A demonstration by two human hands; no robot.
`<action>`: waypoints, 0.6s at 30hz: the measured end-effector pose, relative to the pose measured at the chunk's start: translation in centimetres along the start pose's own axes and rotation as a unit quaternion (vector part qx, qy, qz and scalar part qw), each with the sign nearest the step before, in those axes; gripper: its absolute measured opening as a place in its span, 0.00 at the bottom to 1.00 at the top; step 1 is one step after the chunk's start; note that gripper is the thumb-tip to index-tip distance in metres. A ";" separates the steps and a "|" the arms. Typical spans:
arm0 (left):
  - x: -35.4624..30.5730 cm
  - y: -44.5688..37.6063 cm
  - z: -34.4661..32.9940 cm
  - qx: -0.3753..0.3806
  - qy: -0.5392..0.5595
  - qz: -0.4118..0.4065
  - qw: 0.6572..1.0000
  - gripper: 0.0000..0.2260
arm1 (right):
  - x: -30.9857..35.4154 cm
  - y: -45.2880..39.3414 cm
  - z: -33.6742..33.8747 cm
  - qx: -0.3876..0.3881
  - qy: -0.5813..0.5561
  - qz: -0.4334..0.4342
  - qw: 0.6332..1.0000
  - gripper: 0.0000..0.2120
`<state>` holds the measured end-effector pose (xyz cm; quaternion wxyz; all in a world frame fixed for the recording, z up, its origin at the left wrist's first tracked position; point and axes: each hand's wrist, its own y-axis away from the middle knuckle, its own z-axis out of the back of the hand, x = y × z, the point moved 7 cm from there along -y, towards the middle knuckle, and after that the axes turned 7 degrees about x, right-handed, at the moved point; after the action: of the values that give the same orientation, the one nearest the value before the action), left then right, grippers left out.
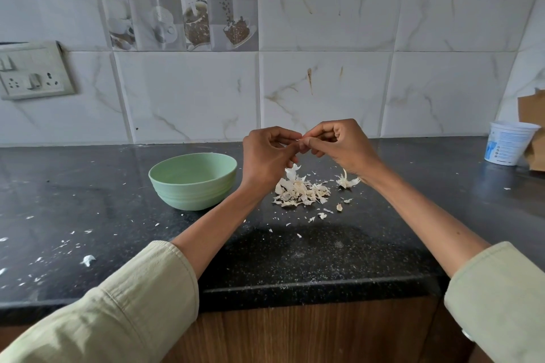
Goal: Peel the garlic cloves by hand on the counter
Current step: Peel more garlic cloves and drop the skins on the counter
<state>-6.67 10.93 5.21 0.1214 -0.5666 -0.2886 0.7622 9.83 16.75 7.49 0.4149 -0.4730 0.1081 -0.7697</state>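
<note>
Far left on the tiled wall I see a switch-and-socket plate [34, 71]. Below it runs the black speckled counter [88, 186], littered at its left end with small white skin flecks; one larger scrap [88, 259] lies near the front edge.

Left of centre stands a pale green bowl [193, 181], upright on the counter. From my angle I cannot see any contents.

Centre: both hands are raised above the counter, fingertips meeting. My left hand [267, 160] has its fingers curled in, thumb and forefinger pinched narrow. My right hand [342, 146] is curled likewise, pinching at the same spot. Between the two sets of fingertips sits a small pale garlic clove [300, 142], mostly hidden by the fingers; I cannot tell how much skin is left on it.

Directly beneath the hands, a pile of peeled skins [300, 190] lies on the counter. Just right of it, partly behind my right wrist, is a garlic bulb remnant [346, 180] with papery stalk ends up. A single small clove or skin piece [339, 207] lies in front of it; I cannot tell which.

Far right: a white plastic tub [508, 143] stands by the wall, next to a brown cardboard piece [532, 127].
</note>
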 end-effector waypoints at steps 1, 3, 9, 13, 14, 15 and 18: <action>0.0 0.0 0.0 0.003 0.004 0.001 1.000 0.06 | 0.0 0.1 0.0 0.001 -0.001 0.000 1.000 0.03; -0.2 0.0 0.0 0.010 0.011 -0.002 1.000 0.07 | 0.1 0.1 0.1 0.001 0.003 0.001 1.000 0.02; -0.2 0.0 -0.2 0.019 0.025 -0.002 1.000 0.06 | 0.0 0.1 0.0 -0.011 0.025 0.001 1.000 0.01; -0.1 -0.1 -0.3 0.023 0.032 0.003 0.999 0.05 | 0.0 0.1 0.0 -0.014 0.033 0.001 0.999 0.02; -0.1 0.0 -0.4 0.023 0.034 0.003 0.999 0.04 | -0.1 0.1 0.1 -0.017 0.035 0.000 0.999 0.02; -0.1 0.0 -0.5 0.024 0.036 0.004 0.999 0.04 | -0.1 0.1 0.1 -0.020 0.037 -0.001 0.999 0.02; 0.0 -0.1 -0.6 0.027 0.048 0.006 0.998 0.04 | -0.3 0.1 0.2 -0.024 0.036 -0.008 0.999 0.02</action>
<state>-6.14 11.19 5.16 0.1457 -0.6011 -0.2582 0.7422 10.10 16.97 7.40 0.3932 -0.4556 0.1380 -0.7866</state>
